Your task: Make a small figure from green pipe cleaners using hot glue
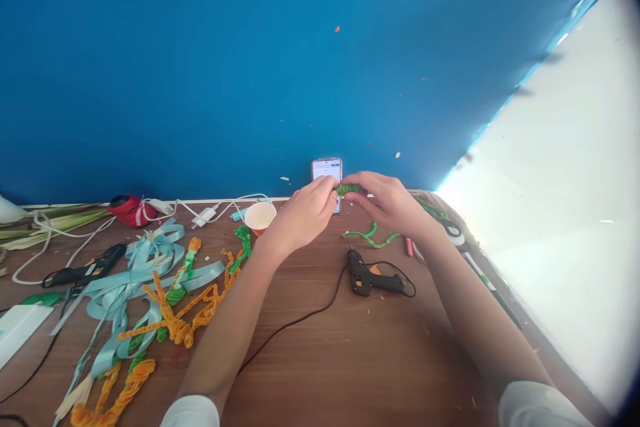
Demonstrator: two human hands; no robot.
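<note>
blue wall [240,80] stands behind the phone [326,166], brown table [320,360] before it. pale blue ribbon [114,288] sprawls left of the phone. left hand [313,209] and right hand [391,200] narrow to a pinch, partly hiding the phone. one black glue gun [367,276] lies nearer, to its right; one cup [261,216] stands left. before the phone, both hands hold one green roll [349,189], short, fuzzy, ridged.

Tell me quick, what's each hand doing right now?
Left hand: closed, fingertips holding one end of the fuzzy green piece.
Right hand: closed, pinching the same piece between thumb and fingers.
</note>
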